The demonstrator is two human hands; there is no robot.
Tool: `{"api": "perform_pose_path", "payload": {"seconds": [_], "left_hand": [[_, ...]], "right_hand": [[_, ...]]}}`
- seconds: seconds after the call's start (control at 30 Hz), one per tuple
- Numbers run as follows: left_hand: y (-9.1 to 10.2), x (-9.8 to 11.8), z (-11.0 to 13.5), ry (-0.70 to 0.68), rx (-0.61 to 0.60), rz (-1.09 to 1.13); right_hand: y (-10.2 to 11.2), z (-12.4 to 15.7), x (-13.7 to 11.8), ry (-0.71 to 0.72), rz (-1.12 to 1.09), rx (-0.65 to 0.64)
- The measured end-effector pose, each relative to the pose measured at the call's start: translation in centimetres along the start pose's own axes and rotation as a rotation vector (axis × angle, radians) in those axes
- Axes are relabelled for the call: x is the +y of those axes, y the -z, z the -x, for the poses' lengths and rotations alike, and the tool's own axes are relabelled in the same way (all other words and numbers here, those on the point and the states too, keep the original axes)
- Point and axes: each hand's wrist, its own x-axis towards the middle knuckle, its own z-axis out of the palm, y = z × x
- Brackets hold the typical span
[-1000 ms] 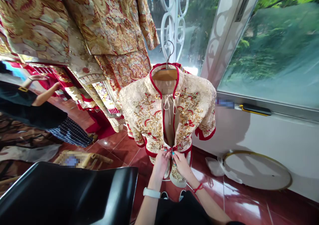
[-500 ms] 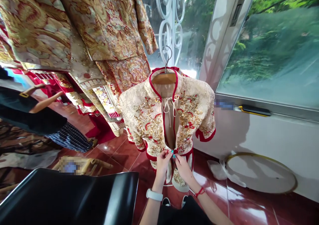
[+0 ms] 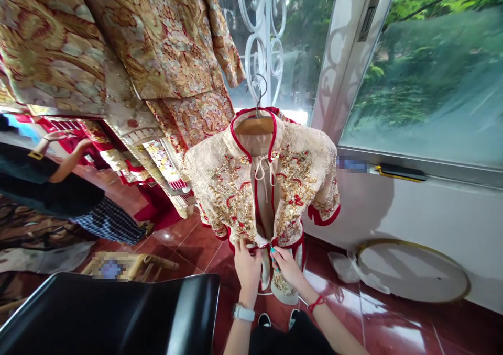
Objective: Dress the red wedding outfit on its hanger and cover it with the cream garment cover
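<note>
A cream jacket (image 3: 298,182) with gold beading and red piping hangs in front of me on a wooden hanger (image 3: 257,126). Its neck is tied with a thin white cord (image 3: 260,169), and the front gapes below that. My left hand (image 3: 247,266), with a watch at the wrist, has its fingers closed on the hem of the left front panel. Close by, my right hand (image 3: 286,265) pinches the lower front edge near the centre opening. A small closure may be between its fingertips, too small to make out. Below the jacket hangs a matching embroidered piece (image 3: 285,284).
Embroidered garments (image 3: 176,51) hang on the left, near another person in a dark top (image 3: 51,177). A black glossy surface (image 3: 118,313) fills the lower left. White scrollwork (image 3: 259,41) stands behind by the window. An oval panel (image 3: 412,271) leans against the right wall.
My left hand has moved left along the hem, away from my right hand; the two were together at the centre opening. My right hand stays near the opening, slightly lower.
</note>
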Motion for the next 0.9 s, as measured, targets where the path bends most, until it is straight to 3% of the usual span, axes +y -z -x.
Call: {"api": "perform_pose_path", "payload": {"seconds": [0.13, 0.2, 0.37, 0.67, 0.77, 0.9], "left_hand": [[0.4, -1.5, 0.5, -0.021, 0.141, -0.189], [0.4, -1.4, 1.1, -0.021, 0.136, -0.219], [-1.2, 0.5, 2.6, -0.151, -0.273, -0.362], [-4.1, 0.5, 0.3, -0.19, -0.387, -0.373], [-4.5, 0.0, 0.4, -0.228, -0.384, -0.326], [-4.8, -0.4, 0.2, -0.25, -0.356, -0.277]], "right_hand": [[-0.5, 0.2, -0.5, -0.04, -0.084, -0.007], [-0.6, 0.3, -0.6, -0.056, -0.115, -0.02], [-0.8, 0.5, -1.1, -0.107, -0.182, -0.052], [-1.4, 1.2, -2.7, -0.155, -0.276, -0.054], [-1.5, 1.0, -4.8, -0.101, -0.319, -0.033], [-1.6, 0.7, -10.5, 0.007, -0.35, -0.023]]}}
